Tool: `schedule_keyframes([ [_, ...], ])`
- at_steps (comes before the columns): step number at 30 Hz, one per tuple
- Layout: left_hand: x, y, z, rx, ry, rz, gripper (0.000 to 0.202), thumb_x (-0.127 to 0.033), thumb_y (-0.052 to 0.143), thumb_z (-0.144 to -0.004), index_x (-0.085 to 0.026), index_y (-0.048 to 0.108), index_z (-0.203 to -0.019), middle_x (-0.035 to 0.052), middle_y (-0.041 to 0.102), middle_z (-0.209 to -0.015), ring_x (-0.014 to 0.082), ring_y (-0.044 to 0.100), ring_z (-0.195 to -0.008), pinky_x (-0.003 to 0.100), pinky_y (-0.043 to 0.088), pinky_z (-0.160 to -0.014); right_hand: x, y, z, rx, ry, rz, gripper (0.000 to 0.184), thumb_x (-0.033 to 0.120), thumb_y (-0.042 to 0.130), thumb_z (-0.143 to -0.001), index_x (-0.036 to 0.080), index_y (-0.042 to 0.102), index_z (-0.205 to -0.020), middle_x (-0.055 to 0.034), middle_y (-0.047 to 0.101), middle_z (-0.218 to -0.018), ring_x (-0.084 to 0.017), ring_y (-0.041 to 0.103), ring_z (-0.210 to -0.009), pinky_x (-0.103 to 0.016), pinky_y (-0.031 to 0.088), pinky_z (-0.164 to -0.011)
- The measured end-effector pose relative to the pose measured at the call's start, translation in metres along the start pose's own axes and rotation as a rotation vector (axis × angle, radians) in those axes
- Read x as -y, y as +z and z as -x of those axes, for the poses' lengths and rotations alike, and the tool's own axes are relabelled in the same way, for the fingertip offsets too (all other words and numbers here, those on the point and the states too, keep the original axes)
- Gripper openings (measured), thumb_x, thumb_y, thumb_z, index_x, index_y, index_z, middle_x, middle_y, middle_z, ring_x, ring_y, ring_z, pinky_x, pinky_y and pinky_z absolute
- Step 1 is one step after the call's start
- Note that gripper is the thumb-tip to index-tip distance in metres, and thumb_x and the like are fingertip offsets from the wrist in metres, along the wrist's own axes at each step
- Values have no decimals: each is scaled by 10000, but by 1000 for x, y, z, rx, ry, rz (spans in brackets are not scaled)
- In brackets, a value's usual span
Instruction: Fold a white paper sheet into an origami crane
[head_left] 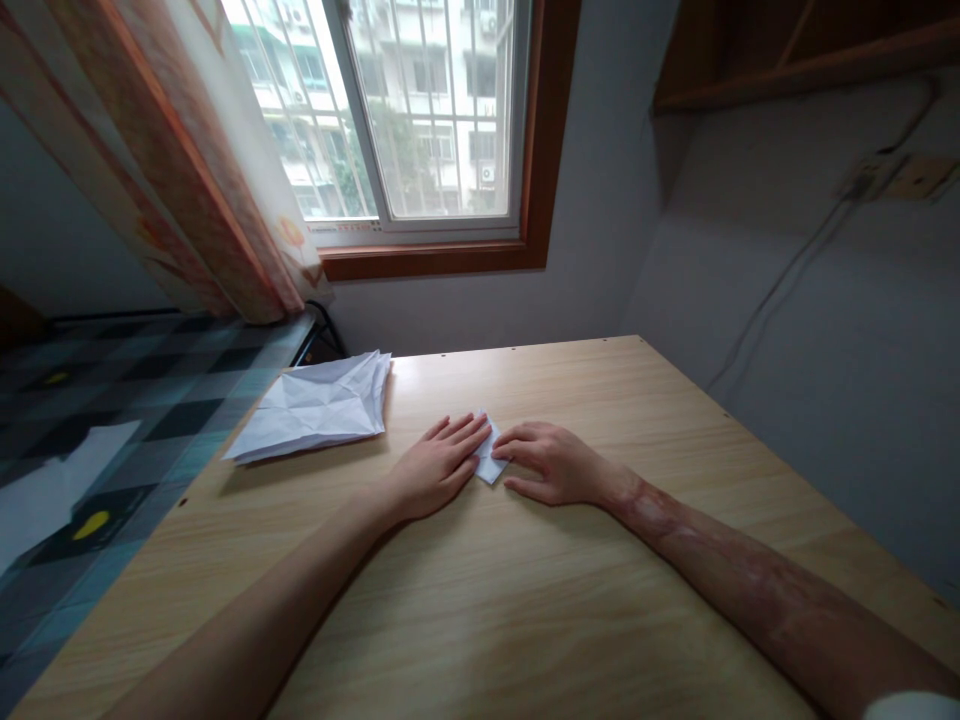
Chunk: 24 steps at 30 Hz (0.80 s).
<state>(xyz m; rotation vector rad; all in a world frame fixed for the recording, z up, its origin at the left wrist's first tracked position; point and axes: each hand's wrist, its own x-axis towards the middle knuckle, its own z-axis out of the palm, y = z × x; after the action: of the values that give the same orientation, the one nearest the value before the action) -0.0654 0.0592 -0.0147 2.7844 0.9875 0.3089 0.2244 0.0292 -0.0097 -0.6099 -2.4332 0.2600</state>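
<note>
A small piece of folded white paper lies on the wooden table between my hands. My left hand rests flat, its stretched fingertips over the paper's left side and hiding part of it. From the right, my right hand reaches in with bent fingers, and its fingertips touch the paper's right edge. The right thumb sits apart on the tabletop, nearer to me than the fingers. Parts of the paper under the fingers cannot be seen.
A stack of creased white sheets lies at the table's back left corner. Left of it is a bed with a checked cover, holding more white paper. A window and wall stand behind; a cable hangs at right.
</note>
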Motion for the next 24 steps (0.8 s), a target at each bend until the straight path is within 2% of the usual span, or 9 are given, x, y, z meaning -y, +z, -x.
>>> schedule_keyframes([
  [3,-2,-3,-1,-90,66,50,510,-346,481,-1134,-285,573,-1632,80,498,-1739,281,463,-1623,519,355,-1353,-2,3,0,-13,17,5,303,313,770,-1008,231,740,-1298,-119,793,-1273,-280,752,-1177,-438,607,-1063],
  [6,-8,-10,0,-176,115,119,445,-323,607,-1063,-261,711,-1491,104,671,-1587,304,634,-1466,497,516,-1243,-4,6,-1,-32,31,7,237,306,757,-1030,231,758,-1255,-110,802,-1247,-264,761,-1139,-415,615,-1039],
  [11,-10,-14,1,-204,163,199,565,-430,816,-935,-270,724,-1470,121,715,-1527,338,682,-1402,520,568,-1196,-3,7,-2,-63,37,15,151,322,716,-1074,226,789,-1164,-104,828,-1162,-253,781,-1065,-392,635,-979],
  [17,-6,-5,-3,-252,111,199,270,-402,702,-1052,-305,832,-1268,71,811,-1365,263,770,-1252,443,619,-1122,-6,10,0,-100,54,0,157,200,637,-1092,221,792,-1111,-90,842,-1132,-226,789,-1027,-361,636,-949],
  [22,-11,-12,-2,-270,66,277,220,-402,672,-1067,-284,857,-1044,58,854,-1151,231,797,-1065,377,642,-996,-9,14,1,-151,98,-49,139,187,660,-1064,214,796,-1060,-81,838,-1035,-219,775,-949,-349,629,-903],
  [24,-13,-14,-2,-263,63,313,258,-378,647,-1077,-256,844,-963,71,847,-1085,222,786,-1000,354,632,-934,-9,14,2,-168,145,-73,137,200,672,-1059,209,794,-1119,-79,828,-1024,-211,765,-926,-340,623,-883],
])
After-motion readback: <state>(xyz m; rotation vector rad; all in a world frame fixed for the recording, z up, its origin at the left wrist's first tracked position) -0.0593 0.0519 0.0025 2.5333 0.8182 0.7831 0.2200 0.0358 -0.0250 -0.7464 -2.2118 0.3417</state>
